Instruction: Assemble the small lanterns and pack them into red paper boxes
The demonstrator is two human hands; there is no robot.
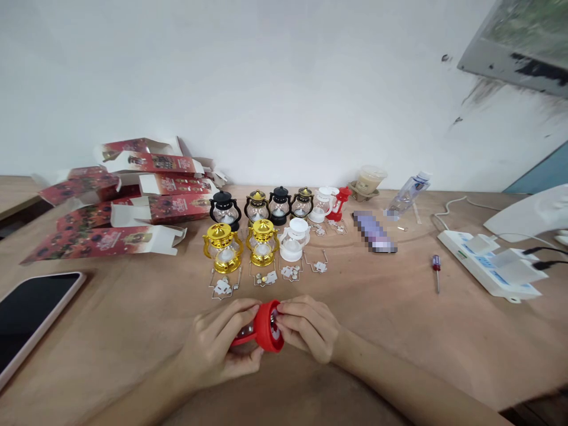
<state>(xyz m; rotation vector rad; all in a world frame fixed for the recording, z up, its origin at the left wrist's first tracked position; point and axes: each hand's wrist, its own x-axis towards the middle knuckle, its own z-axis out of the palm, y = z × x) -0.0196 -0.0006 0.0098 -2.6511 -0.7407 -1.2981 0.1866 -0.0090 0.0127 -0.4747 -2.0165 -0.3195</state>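
Note:
Near the front edge of the wooden table (133, 331), both hands hold a small red toy lantern (265, 327) lying on its side, its base turned to the right. My left hand (222, 346) wraps the lantern's clear body. The fingertips of my right hand (306, 326) touch the underside of the red base. Just behind the hands lie small white parts and thin wire handles (224, 287).
Rows of mini lanterns stand mid-table: two gold (223, 247), a white one (295, 239), black ones (225, 210) and a red one (339, 204) behind. Red boxes (128, 207) pile up at left, a phone (31, 316) at front left. A screwdriver (437, 272), power strip (488, 263) and bottle (406, 195) lie right.

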